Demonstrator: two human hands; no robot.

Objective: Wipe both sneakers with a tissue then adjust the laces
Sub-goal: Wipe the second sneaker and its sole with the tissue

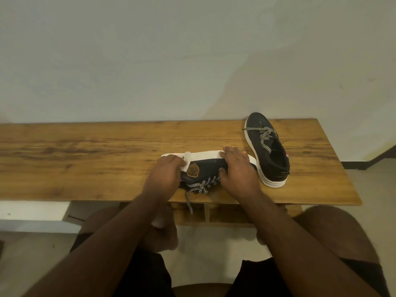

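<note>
Near the desk's (85, 151) front edge, one sneaker (211, 166) tipped on its side, gripped at the toe by right hand (237, 170); tissue (186, 160) pinched against its heel by left hand (164, 174). Toward the right rear corner, second sneaker (267, 151) upright, untouched.

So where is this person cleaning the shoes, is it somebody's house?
Probably a room in a home, though that is a guess. There is a plain wooden table against a bare painted wall, a tiled floor, and two sneakers on the table.
</note>
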